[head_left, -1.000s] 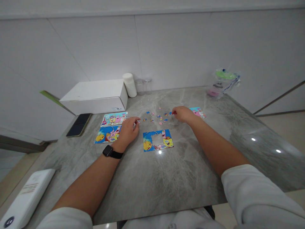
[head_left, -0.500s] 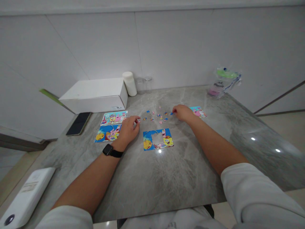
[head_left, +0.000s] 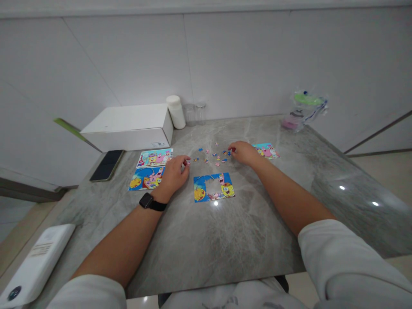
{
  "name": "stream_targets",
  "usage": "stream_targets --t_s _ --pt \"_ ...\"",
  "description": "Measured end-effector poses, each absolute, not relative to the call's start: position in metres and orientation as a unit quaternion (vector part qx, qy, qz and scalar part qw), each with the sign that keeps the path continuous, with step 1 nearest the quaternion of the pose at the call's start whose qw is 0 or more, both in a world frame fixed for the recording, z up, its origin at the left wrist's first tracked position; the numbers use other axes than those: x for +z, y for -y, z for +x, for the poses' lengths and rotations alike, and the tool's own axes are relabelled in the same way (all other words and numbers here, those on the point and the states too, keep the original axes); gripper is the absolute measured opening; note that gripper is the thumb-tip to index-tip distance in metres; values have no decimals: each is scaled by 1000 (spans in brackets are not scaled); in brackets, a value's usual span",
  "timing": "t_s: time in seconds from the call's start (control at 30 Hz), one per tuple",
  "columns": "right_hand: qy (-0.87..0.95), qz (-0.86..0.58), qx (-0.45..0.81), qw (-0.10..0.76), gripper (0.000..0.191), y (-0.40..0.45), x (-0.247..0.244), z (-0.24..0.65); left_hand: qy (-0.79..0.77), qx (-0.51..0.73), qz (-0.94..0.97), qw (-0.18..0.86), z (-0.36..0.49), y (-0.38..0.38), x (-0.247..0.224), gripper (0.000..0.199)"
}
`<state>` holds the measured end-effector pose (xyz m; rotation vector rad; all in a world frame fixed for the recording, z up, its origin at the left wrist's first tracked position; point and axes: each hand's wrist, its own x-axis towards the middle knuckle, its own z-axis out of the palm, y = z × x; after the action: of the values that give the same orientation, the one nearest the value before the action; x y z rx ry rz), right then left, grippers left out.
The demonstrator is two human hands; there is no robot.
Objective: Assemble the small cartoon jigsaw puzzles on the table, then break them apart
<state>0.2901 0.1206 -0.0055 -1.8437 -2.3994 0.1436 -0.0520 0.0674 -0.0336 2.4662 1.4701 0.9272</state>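
A picture puzzle (head_left: 199, 182) lies flat before me with a hole in its middle; bare table shows through. Beyond it, several small loose jigsaw pieces (head_left: 218, 164) are scattered. At their right edge my right hand (head_left: 242, 152) has its fingers closed on a blue jigsaw piece (head_left: 229, 153), low over the table. My left hand (head_left: 175, 172) rests at the left of the pieces, thumb and forefinger apart, and nothing shows between them. Beneath and beside it lie two picture cards, a light one (head_left: 151, 158) and a blue one (head_left: 141, 178), partly covered by the hand.
Behind my right hand lies another picture card (head_left: 268, 150). At the back stand a white box (head_left: 128, 128), a white bottle (head_left: 176, 112), clear glasses (head_left: 200, 114) and a plastic bag (head_left: 299, 111). A phone (head_left: 107, 165) and a white device (head_left: 40, 262) lie at left.
My right hand has moved slightly left, and the blue jigsaw piece at its fingertips has shifted left with it. My left hand stays in place.
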Motion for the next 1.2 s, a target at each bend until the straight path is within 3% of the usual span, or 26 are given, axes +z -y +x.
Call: stream_targets --t_s 0.43,1.2 --pt "867 -482 125 28 21 -115 -11 275 -483 308 817 70 -51 -67 -34 26" --pt "845 -530 65 14 28 -118 -11 276 -485 286 823 72 -48 -63 -28 27"
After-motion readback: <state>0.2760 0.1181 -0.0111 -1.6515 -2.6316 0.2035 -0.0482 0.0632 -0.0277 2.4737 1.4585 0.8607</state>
